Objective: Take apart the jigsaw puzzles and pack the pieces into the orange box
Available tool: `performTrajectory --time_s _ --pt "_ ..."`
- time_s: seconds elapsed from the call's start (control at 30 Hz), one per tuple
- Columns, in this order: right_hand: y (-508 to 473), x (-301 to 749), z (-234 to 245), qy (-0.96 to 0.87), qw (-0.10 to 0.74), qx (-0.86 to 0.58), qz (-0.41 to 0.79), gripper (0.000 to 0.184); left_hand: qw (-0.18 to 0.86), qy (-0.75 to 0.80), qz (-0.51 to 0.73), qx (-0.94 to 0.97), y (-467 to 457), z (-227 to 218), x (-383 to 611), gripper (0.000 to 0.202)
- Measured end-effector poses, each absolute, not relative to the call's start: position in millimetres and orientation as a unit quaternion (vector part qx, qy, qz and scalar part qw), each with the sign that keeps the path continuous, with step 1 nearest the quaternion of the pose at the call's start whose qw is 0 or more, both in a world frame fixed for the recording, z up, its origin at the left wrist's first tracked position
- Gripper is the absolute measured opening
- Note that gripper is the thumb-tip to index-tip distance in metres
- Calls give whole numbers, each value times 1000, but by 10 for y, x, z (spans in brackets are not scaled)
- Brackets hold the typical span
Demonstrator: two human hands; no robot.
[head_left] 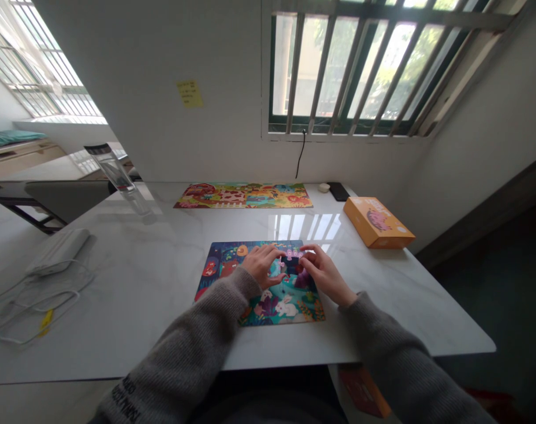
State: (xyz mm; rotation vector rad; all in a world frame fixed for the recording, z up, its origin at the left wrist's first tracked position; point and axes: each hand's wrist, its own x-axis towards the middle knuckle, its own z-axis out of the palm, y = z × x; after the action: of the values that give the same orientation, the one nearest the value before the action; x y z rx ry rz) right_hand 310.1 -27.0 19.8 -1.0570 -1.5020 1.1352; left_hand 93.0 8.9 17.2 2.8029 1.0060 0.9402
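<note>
A colourful jigsaw puzzle (pixel 232 252) with forest animals, among them a white rabbit, lies flat on the white table in front of me. My left hand (pixel 264 265) rests over its middle, thumb and fingers spread in a curve and nothing gripped between them. At the puzzle's upper right, my right hand (pixel 321 271) has thumb and fingertips closed on a small dark puzzle piece (pixel 300 268), partly covered by the fingers. Both hands are close together, with the fingertips near a dark patch of the picture.
A long farm-animal puzzle (pixel 245 196) lies at the table's back. An orange box (pixel 378 224) stands at the right, near a black phone (pixel 338 191). Leftward are a clear bottle (pixel 113 169), a white device (pixel 62 250) and loose white cables (pixel 38 340). The table's front edge is close to my body.
</note>
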Motion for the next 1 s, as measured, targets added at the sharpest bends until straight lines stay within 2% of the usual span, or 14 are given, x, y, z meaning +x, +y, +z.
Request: performTrajectory --time_s 0.23,0.47,0.8,1.0 --pt "-277 3110 205 -680 435 -433 401 26 7 319 301 899 71 156 961 40" --pt "-302 3118 225 -703 431 -419 380 31 23 300 309 902 68 124 972 38" --pt "-322 3130 263 -663 489 -434 364 25 64 337 280 896 177 318 534 37" --pt "-339 3120 255 -692 447 -449 347 25 76 357 254 896 74 232 375 37"
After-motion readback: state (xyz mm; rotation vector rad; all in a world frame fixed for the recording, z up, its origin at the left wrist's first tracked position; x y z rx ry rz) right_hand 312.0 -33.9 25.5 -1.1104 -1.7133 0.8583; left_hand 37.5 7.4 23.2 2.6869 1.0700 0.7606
